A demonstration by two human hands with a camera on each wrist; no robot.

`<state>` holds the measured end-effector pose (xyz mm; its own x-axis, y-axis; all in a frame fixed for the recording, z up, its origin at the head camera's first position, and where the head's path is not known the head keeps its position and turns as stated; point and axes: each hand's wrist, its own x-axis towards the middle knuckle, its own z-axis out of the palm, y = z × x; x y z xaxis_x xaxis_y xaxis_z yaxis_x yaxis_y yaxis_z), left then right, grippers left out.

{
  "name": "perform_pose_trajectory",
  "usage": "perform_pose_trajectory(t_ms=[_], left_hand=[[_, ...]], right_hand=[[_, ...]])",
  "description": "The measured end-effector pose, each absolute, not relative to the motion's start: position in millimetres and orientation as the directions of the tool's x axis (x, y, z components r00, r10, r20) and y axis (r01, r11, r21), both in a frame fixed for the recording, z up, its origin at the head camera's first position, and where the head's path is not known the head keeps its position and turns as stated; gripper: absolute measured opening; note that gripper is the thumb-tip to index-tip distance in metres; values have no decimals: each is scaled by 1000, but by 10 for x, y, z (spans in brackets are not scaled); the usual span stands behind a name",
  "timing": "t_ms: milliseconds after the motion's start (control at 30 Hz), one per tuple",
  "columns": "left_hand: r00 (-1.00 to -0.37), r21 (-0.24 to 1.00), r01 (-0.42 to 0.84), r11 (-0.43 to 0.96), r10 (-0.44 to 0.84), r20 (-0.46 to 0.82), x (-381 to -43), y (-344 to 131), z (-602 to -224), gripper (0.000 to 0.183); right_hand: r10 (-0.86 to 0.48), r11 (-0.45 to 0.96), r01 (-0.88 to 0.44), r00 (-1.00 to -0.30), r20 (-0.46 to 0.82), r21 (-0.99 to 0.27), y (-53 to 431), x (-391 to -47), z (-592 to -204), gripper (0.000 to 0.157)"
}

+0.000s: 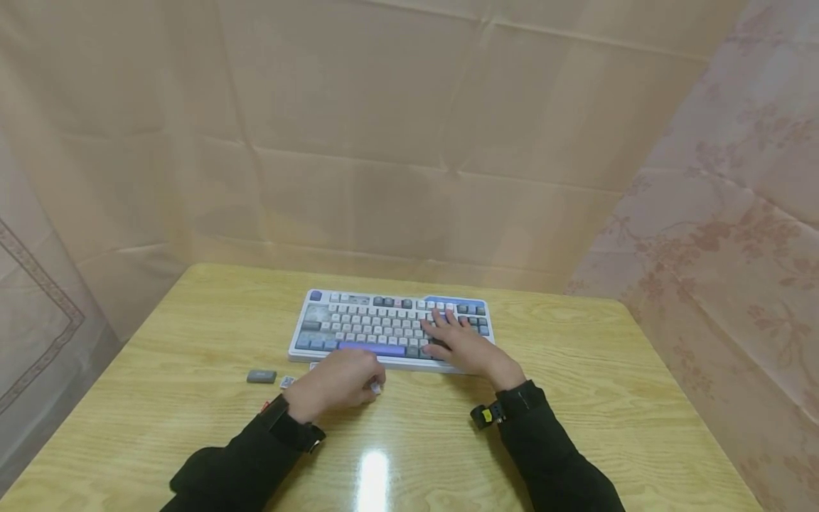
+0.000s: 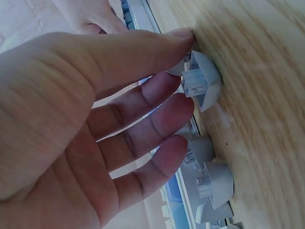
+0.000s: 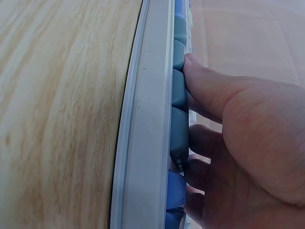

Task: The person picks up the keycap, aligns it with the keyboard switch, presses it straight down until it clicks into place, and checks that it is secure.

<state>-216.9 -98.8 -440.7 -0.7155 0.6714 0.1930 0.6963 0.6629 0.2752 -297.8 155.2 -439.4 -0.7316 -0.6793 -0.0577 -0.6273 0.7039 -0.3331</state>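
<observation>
A compact keyboard (image 1: 377, 334) in white, grey and blue lies near the table's back edge. My right hand (image 1: 466, 347) rests on its right part with fingers spread; in the right wrist view the thumb (image 3: 205, 81) touches the dark keycaps (image 3: 179, 136) along the front edge. Just in front of the keyboard, my left hand (image 1: 339, 380) has its thumb and fingers at a pale keycap (image 2: 204, 82), pinching it close to the tabletop. That keycap's stem faces up. The index finger is mostly hidden behind the thumb. More loose keycaps (image 2: 217, 186) lie upturned beside the hand.
A dark grey, elongated piece (image 1: 261, 376) lies left of the left hand, with a small keycap (image 1: 286, 382) next to it. A bit of something red (image 1: 265, 406) shows by the left cuff. Beige cloth (image 1: 384, 178) hangs behind the wooden table (image 1: 576, 398).
</observation>
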Motion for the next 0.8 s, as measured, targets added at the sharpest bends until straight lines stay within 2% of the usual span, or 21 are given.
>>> perform_pose_trajectory(t_ms=[500, 800], left_hand=[[-732, 308, 675, 670, 660, 167, -2196, -991, -4415, 9], [-765, 360, 630, 688, 629, 137, -2221, -1054, -4348, 6]], right_hand=[[-677, 706, -624, -733, -61, -334, 1552, -2992, -4408, 58], [-668, 717, -612, -740, -80, -333, 1547, -2995, -4404, 59]])
